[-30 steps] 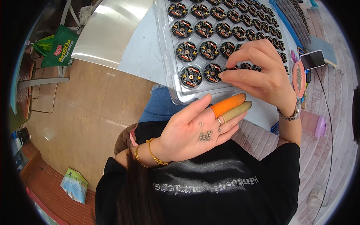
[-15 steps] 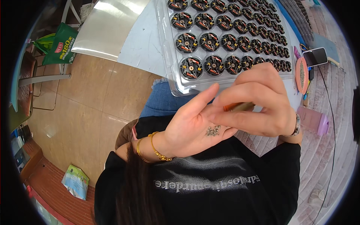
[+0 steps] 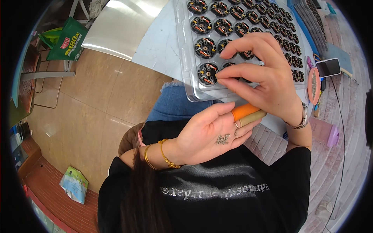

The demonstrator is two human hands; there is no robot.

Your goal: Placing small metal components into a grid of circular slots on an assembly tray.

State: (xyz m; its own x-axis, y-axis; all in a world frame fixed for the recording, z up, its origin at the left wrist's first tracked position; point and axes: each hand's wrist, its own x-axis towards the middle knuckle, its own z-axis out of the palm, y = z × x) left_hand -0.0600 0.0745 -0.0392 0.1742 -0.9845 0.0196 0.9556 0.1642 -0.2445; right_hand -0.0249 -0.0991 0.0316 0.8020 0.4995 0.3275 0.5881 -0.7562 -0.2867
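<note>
My left hand (image 3: 202, 134) lies palm up with fingers stretched out, below the near edge of the tray. A small heap of tiny silvery metal pieces (image 3: 222, 139) rests on its palm. An orange finger cot (image 3: 245, 112) and an olive finger cot (image 3: 251, 118) cover two of its fingers. Above it, my right hand (image 3: 268, 75) has thumb and index finger pinched together at the right side of a round black component (image 3: 208, 73) with coloured parts. What the pinch holds, if anything, is too small to make out. The clear plastic tray (image 3: 190, 87) holds several rows of these components.
Right of the tray lie a pink oval dish (image 3: 314, 86) of small pieces and a phone (image 3: 328, 67). A purple translucent container (image 3: 326, 132) stands nearer. More stacked trays (image 3: 309, 23) are at the far right. A green bag (image 3: 68, 40) hangs at the left.
My right hand has moved from above the left palm out to the tray's near-left component. The left hand stays palm up, its covered fingers now visible. The view has shifted slightly.
</note>
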